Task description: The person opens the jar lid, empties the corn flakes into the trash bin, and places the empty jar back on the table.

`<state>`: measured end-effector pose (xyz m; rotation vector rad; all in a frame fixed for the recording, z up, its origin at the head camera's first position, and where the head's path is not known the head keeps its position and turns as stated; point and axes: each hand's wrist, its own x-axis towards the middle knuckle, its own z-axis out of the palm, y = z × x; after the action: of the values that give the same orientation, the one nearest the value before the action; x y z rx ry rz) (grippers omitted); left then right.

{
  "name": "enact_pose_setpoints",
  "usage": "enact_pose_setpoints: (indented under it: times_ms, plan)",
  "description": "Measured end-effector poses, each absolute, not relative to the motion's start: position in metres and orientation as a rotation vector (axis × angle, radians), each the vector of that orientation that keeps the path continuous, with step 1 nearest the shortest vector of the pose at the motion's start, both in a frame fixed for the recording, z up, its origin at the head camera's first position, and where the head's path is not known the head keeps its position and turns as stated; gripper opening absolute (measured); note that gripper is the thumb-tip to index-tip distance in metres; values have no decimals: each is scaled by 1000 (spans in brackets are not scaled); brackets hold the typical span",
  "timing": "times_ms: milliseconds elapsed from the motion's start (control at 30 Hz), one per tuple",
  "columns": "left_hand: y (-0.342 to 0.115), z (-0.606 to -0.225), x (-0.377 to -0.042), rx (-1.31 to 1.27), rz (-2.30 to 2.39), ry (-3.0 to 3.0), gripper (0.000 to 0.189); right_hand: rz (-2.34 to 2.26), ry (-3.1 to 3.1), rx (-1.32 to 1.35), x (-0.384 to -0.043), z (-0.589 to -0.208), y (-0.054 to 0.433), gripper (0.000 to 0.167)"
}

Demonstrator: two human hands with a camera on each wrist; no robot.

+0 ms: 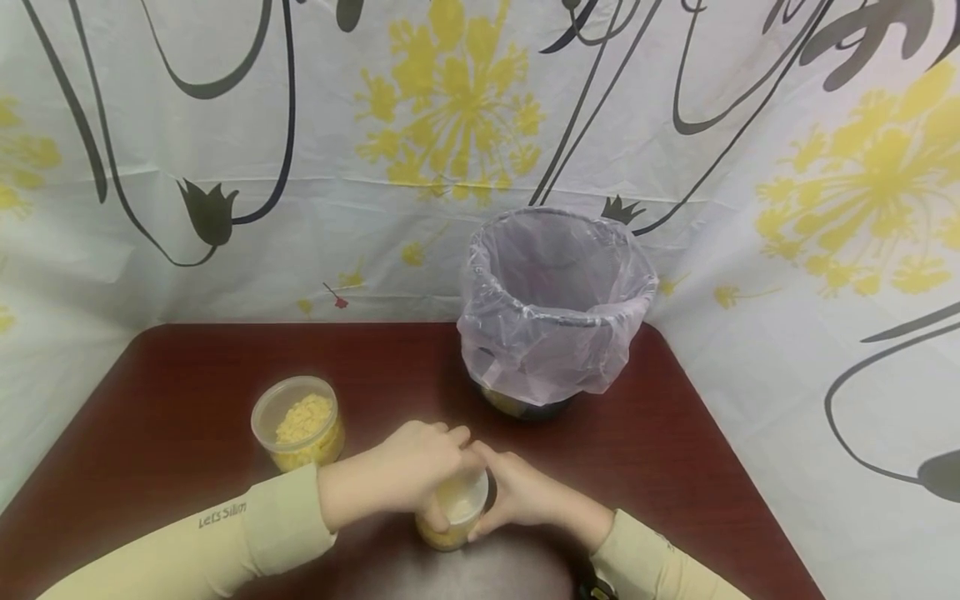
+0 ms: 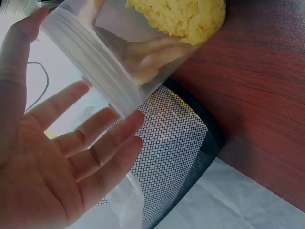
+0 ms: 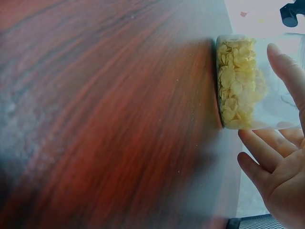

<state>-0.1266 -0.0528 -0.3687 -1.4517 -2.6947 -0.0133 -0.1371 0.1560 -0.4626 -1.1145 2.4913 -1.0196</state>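
Observation:
A small clear plastic jar (image 1: pixel 444 540) with yellow flakes (image 3: pixel 236 86) in its lower part stands upright on the table, between both hands. From above, my left hand (image 1: pixel 420 462) grips its translucent ridged lid (image 2: pixel 90 62), fingers on one side of the rim and thumb on the other. My right hand (image 1: pixel 528 492) holds the jar's body from the right, with the thumb and fingers on opposite sides of the wall. A second clear jar (image 1: pixel 264 423), also holding yellow flakes, stands to the left, beyond my left forearm.
A black mesh bin (image 2: pixel 167 138) lined with a pale pink plastic bag (image 1: pixel 555 354) stands at the back right of the dark red wooden table (image 1: pixel 202 358). A white sheet (image 1: pixel 315 208) with yellow and grey flowers hangs behind and at both sides.

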Motion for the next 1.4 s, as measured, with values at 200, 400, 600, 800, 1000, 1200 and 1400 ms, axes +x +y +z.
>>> enact_pose_setpoints:
  times_ms: [200, 400, 600, 800, 1000, 1200, 1400]
  plan:
    - [-52, -368, -123, -1412, -17, -2708, 62, -1025, 2487, -1100, -136, -462, 156, 83]
    - [-54, -365, -122, -1424, -7, -2708, 64, -1017, 2486, -1105, -136, -461, 155, 82]
    - [-57, -359, -124, -1486, 44, -2692, 69, -992, 2497, -1100, -136, -461, 154, 89]
    - [-61, -348, -128, -1633, 54, -2721, 79, -989, 2503, -1110, -137, -463, 155, 104]
    - [-62, -342, -130, -1749, 52, -2728, 88, -1014, 2474, -1105, -137, -464, 158, 104]
    - [-62, -344, -130, -1808, 56, -2672, 85, -1035, 2458, -1100, -137, -464, 158, 97]
    - [-63, -348, -130, -1822, 46, -2618, 71, -1030, 2445, -1090, -137, -463, 157, 93]
